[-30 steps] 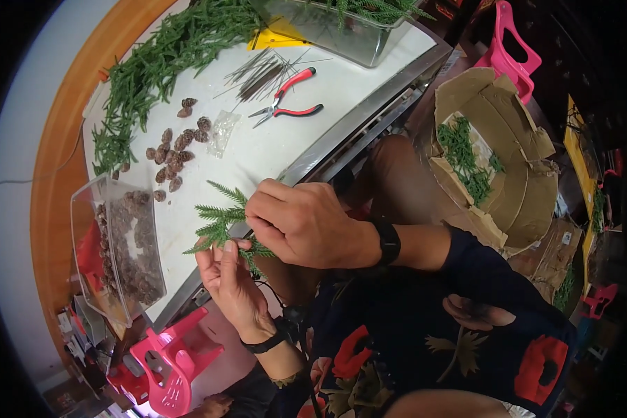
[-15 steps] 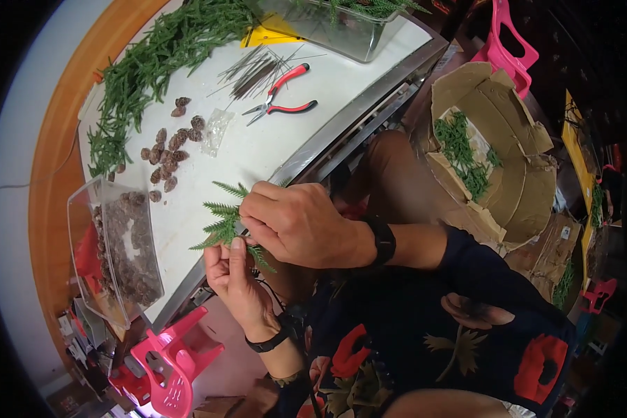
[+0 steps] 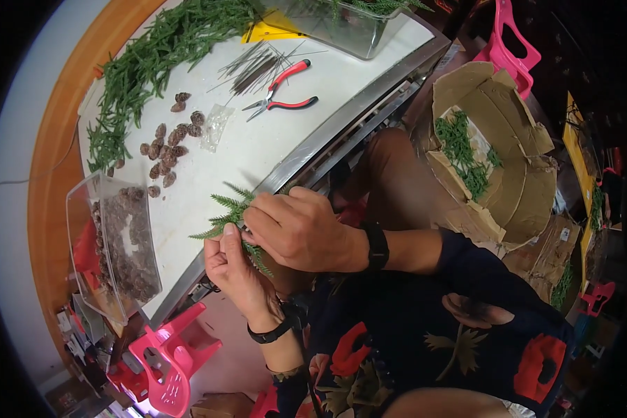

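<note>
One green sprig [image 3: 235,209], partly hidden: left hand [image 3: 238,275] pinching it, right hand [image 3: 294,228] closed over it, fingertips unseen.

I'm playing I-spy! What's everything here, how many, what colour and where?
table: one, white-topped, upper left
sprigs: one bunch, green, left of centre
leafy pile: one, green, table's far edge
pine cones: many, brown, on table
pliers: one, red-black, on table
wires: many, dark, beside pliers
packet: one, clear, beside pine cones
tubs: two, clear, table's left and top ends
sheet: one, yellow, by upper tub
cardboard box: one, brown, right
stools: at least two, pink, lower left, upper right
left hand: one, black wristband, on sprigs
right hand: one, black wristband, on sprigs
</note>
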The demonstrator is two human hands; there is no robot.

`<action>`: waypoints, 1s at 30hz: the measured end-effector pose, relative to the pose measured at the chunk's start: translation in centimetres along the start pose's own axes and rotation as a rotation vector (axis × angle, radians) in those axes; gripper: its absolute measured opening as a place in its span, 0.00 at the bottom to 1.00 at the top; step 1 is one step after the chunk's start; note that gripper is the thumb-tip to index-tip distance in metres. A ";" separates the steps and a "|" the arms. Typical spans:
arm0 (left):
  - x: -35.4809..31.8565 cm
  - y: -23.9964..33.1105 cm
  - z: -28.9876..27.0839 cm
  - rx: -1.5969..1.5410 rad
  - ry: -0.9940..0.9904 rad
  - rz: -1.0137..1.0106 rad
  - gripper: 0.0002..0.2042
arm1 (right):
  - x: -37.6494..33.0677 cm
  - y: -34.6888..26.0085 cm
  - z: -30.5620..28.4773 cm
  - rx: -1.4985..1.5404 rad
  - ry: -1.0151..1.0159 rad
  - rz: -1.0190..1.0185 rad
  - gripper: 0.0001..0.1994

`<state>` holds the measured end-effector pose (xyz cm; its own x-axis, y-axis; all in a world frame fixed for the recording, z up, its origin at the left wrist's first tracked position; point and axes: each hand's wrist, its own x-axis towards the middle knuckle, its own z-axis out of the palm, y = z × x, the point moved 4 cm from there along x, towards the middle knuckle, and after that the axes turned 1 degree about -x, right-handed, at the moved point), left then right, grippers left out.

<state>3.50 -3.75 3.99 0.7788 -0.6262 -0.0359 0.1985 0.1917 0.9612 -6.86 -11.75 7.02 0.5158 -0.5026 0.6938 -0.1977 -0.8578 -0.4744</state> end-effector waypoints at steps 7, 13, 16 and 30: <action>-1.1 0.6 1.1 0.113 0.043 0.073 0.03 | -0.1 0.3 -0.1 0.030 0.021 0.012 0.05; -0.9 -0.4 1.0 0.057 0.052 -0.020 0.04 | -0.4 0.9 0.0 0.032 -0.003 0.024 0.04; -0.9 -0.5 1.1 -0.006 0.041 -0.054 0.04 | -0.5 0.9 -0.1 0.039 -0.003 0.026 0.04; -0.7 -0.1 0.2 -0.060 0.058 -0.049 0.07 | -1.6 1.1 -0.3 0.280 -0.045 0.000 0.11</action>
<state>2.76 -3.49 4.02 0.8001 -0.5914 -0.1003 0.2715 0.2078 0.9397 -8.14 -11.94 5.51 0.5537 -0.4919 0.6719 0.0374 -0.7913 -0.6102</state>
